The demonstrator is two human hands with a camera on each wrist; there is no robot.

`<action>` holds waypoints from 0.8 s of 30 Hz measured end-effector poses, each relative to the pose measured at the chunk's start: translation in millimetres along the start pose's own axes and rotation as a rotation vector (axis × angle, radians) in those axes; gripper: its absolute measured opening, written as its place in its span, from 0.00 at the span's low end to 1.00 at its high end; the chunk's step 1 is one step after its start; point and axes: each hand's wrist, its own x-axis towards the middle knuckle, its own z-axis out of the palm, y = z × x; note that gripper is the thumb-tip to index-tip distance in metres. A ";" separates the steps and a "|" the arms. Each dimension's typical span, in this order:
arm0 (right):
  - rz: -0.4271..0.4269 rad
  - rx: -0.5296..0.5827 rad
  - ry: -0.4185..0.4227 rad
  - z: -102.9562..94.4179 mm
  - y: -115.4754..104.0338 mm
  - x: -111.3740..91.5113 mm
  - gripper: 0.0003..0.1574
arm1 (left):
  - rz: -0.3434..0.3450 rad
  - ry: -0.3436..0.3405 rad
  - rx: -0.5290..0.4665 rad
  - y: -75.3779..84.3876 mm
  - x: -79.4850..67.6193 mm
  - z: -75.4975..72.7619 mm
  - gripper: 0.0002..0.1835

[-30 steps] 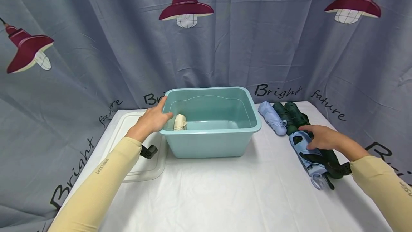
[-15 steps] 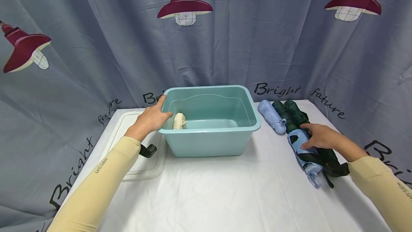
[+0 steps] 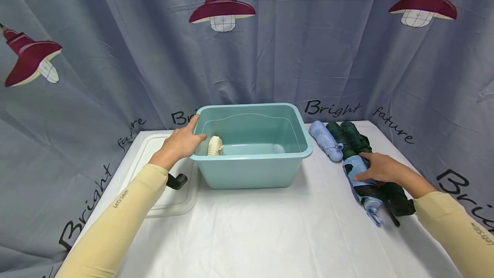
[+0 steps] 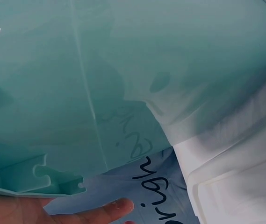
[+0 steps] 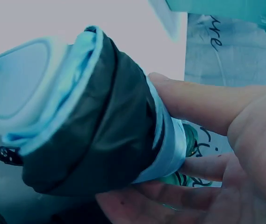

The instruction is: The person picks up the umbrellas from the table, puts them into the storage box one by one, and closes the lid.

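While apart, hands (image 3: 179,144) (image 3: 386,170) touch tub (image 3: 251,173), probable umbrella (image 5: 102,123).

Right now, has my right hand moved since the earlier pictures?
Yes, slightly. Judged against the teal bin in the head view, your right hand has shifted left, toward the bin, at the blue-and-black bundle.

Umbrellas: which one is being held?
The blue-and-black umbrella in the right hand: only it mixes two colours; the plain blue one, dark ones and cream one don't.
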 end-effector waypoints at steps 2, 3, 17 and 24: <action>0.013 0.036 -0.024 1.6 0.0 1.0 0.72 | -0.003 0.002 -0.001 -0.4 -0.5 -0.3 0.44; 0.019 0.047 -0.034 2.3 0.0 1.4 0.73 | -0.004 0.001 -0.001 -0.6 -0.5 -0.4 0.44; 0.003 0.134 -0.097 6.1 -0.7 1.6 0.75 | -0.011 0.002 0.005 -0.9 -0.9 0.3 0.44; -0.033 0.133 -0.052 9.5 -0.5 1.7 0.70 | -0.017 -0.001 0.004 -1.7 -0.9 0.4 0.44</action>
